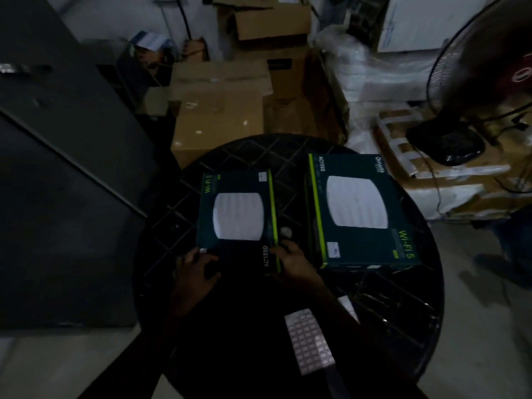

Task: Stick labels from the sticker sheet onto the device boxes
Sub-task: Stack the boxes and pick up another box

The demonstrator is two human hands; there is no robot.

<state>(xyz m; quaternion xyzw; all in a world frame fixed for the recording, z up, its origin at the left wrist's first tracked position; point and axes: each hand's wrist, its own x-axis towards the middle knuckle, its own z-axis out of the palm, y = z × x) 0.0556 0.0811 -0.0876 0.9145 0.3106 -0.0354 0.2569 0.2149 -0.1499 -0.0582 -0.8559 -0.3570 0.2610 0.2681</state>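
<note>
Two dark green device boxes lie flat on a round black table [403, 312]. The left box [237, 214] is the smaller one, and the right box [359, 211] sits beside it without touching. My left hand [195, 267] rests at the left box's near left corner, with a small white label [203, 250] at a fingertip against the box. My right hand [290, 260] grips the same box at its near right corner. The pink sticker sheet [310, 341] lies on the table near me, right of my right forearm.
Cardboard cartons [218, 110] are stacked behind the table. A dark metal cabinet [63, 168] stands to the left. At the right, a pedestal fan [483, 82] stands on taped boxes. The room is dim.
</note>
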